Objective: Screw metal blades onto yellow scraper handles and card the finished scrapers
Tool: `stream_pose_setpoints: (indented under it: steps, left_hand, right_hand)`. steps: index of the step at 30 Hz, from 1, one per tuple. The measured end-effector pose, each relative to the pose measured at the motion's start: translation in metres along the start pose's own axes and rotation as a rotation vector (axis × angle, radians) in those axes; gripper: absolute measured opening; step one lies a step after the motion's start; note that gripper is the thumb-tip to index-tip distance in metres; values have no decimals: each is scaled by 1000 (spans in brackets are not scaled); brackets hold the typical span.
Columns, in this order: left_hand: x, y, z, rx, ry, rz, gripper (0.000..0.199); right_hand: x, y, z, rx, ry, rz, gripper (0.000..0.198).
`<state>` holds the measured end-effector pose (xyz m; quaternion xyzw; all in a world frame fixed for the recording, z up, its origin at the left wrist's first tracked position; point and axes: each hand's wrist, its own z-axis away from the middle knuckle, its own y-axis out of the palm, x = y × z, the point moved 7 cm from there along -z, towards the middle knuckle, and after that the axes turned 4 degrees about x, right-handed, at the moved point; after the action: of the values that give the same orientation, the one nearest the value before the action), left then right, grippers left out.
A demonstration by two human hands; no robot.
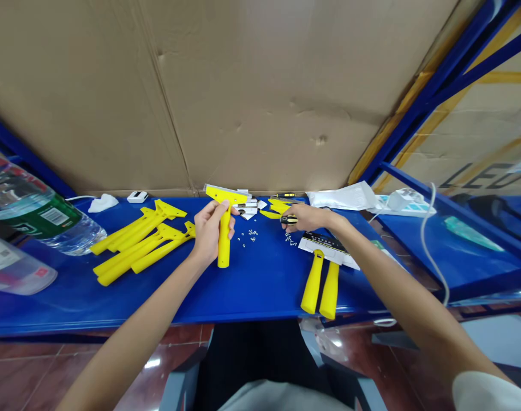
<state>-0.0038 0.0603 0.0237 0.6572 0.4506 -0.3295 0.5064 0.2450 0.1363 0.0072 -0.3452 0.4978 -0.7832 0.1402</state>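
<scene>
Two bare hands were up over a blue table (260, 291). L hand (209, 229) was closed round the neck of a yellow scraper (224, 240), thumb in front, w/ the wide head at the top & the handle pointing to the near edge. R hand (305, 218) was curled shut w/ a black & yellow tool (289, 220) in it, but you cdn't see the tip well. Yellow pcs (279, 205) lay just by the R fingertips, & a screwdriver (286, 195) lay behind them, near the cardboard wall (260, 103)

B/w the hands, sm. shiny bits (252, 233) were spread out, nearer L hand, & a 2nd sm. bunch (290, 240) was just below R hand. White pcs (248, 212) sat just beside L hand

On the L side, a pile of yellow handles (134, 242) lay on a slant, next to a big bottle (50, 217) w/ a green label. On the R side, two more yellow handles (314, 282) lay w/ a black & white strip (324, 242) at their top ends. A white bag (341, 197) lay at the back, w/ a power strip (408, 204) further R
</scene>
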Motion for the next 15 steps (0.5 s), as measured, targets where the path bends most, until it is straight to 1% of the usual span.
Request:
stream_pose_setpoints:
  steps: [3, 7, 11, 15]
  left_hand:
    - [3, -1, 0, 8, -8, 3, 33]
    - [8, 0, 0, 24, -26, 13, 32]
    - [12, 2, 1, 24, -48, -8, 33]
    - [16, 3, 2, -1, -82, -14, 32]
  right_hand:
    - [-4, 2, -4, 13, -3, -4, 12]
    - [3, 0, -8, 17, -24, 6, 15]
    - [27, 1, -19, -30, -80, 2, 23]
    - [55, 9, -35, -41, -163, -30, 27]
